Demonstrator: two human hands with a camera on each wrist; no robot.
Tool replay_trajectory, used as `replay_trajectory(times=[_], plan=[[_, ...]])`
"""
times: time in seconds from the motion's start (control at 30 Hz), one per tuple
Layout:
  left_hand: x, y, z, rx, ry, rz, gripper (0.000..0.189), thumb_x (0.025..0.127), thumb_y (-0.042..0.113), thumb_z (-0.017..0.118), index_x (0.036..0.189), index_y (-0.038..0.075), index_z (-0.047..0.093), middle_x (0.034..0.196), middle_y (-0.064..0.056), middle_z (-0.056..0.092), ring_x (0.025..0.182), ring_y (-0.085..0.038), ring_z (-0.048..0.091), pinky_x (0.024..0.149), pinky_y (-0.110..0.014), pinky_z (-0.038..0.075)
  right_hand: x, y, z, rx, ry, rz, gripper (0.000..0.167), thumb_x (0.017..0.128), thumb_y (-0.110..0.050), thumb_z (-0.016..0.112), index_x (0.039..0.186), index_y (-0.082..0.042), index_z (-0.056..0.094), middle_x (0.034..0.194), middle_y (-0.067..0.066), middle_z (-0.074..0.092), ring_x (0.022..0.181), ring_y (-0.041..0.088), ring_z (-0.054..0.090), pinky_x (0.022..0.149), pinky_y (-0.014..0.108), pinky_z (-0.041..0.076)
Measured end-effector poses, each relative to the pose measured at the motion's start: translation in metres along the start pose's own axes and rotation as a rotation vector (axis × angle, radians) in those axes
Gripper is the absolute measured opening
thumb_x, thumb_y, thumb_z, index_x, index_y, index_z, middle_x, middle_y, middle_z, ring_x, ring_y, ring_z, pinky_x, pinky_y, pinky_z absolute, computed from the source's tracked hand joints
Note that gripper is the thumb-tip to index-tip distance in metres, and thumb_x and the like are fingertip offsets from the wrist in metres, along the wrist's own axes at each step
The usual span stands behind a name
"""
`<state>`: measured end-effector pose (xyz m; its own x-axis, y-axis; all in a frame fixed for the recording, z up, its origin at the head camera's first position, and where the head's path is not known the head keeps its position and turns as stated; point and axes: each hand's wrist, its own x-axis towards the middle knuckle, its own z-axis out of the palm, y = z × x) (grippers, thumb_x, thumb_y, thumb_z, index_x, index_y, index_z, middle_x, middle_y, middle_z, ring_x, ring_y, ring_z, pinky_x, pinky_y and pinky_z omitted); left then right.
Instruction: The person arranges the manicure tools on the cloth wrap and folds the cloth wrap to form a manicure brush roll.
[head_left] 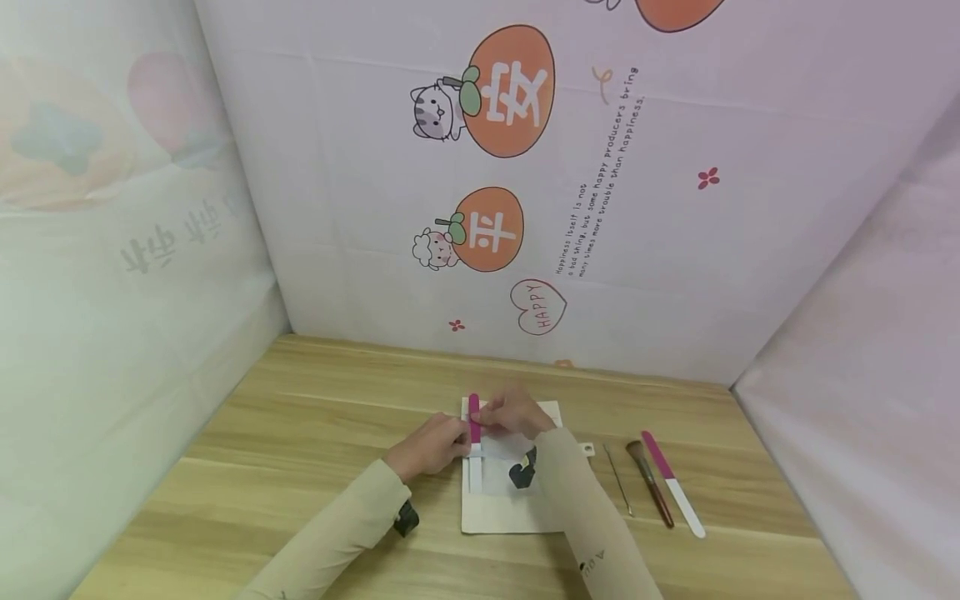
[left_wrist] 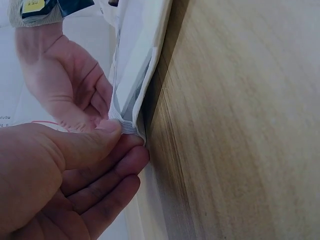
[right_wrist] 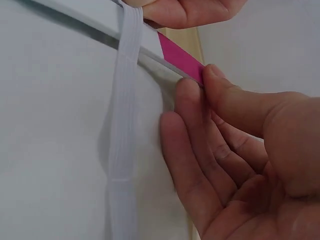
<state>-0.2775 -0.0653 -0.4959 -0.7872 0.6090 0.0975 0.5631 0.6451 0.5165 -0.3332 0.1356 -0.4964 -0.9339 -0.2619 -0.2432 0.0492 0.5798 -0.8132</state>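
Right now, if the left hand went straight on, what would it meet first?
Beyond the white elastic band the left hand pinches, probably the nail file in the right hand; depth is unclear.

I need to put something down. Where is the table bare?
The widest bare patch of table lies between the left curtain and left sleeve; a smaller one between the loose file and right curtain. Crowded: the pale case, with left grip and right grip at it, then the thin tool and brush right of it.

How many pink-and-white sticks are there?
2: the held stick, pinched by the right hand, running under the white band; the loose stick, on the table beside the brush.
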Motion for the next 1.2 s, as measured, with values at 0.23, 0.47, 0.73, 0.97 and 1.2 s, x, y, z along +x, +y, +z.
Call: replay_trajectory(times=[0.23, 0.47, 0.73, 0.97, 1.2], plan=[[0.0, 0.0, 0.0, 0.009, -0.008, -0.002, 0.023, 0.099, 0.003, 0.069, 0.078, 0.008, 0.065, 0.071, 0.006, 0.052, 0.066, -0.007, 0.045, 0.064, -0.021, 0.039, -0.009, 0.004, -0.001, 0.032, -0.133, 0.043, 0.015, 0.093, -0.015, 0.081, 0.097, -0.001, 0.081, 0.085, 0.012, 0.081, 0.07, 0.011, 0.075, 0.071, 0.028, 0.064], [0.0, 0.001, -0.001, 0.018, 0.0, 0.0, 0.022, 0.098, 0.003, 0.071, 0.078, 0.008, 0.065, 0.071, 0.005, 0.054, 0.067, -0.008, 0.046, 0.064, -0.023, 0.04, -0.011, -0.005, 0.0, -0.023, -0.109, 0.079, 0.014, 0.095, -0.017, 0.079, 0.095, -0.004, 0.081, 0.084, 0.009, 0.081, 0.073, 0.013, 0.076, 0.074, 0.028, 0.063], [0.001, -0.001, 0.002, 0.041, 0.011, 0.02, 0.025, 0.097, -0.001, 0.07, 0.075, 0.007, 0.062, 0.069, 0.006, 0.047, 0.065, -0.007, 0.043, 0.062, -0.021, 0.036, -0.004, -0.012, -0.001, -0.051, 0.007, 0.085, 0.013, 0.091, -0.017, 0.081, 0.091, -0.004, 0.081, 0.085, 0.013, 0.081, 0.076, 0.019, 0.078, 0.076, 0.031, 0.061], [0.002, -0.004, 0.004, 0.024, 0.006, 0.023, 0.026, 0.097, -0.002, 0.069, 0.073, 0.006, 0.061, 0.068, 0.007, 0.043, 0.064, -0.007, 0.041, 0.062, -0.021, 0.035, 0.001, -0.009, 0.0, -0.01, 0.02, 0.09, 0.01, 0.09, -0.013, 0.081, 0.091, -0.003, 0.081, 0.085, 0.014, 0.081, 0.074, 0.019, 0.078, 0.074, 0.03, 0.062], [0.001, -0.002, 0.003, 0.022, 0.007, 0.019, 0.027, 0.099, 0.002, 0.07, 0.074, 0.008, 0.061, 0.068, 0.007, 0.046, 0.064, -0.006, 0.042, 0.062, -0.02, 0.037, -0.004, -0.006, 0.002, 0.001, -0.02, 0.086, 0.01, 0.091, -0.011, 0.08, 0.093, -0.001, 0.081, 0.082, 0.012, 0.08, 0.071, 0.017, 0.075, 0.072, 0.03, 0.063]])
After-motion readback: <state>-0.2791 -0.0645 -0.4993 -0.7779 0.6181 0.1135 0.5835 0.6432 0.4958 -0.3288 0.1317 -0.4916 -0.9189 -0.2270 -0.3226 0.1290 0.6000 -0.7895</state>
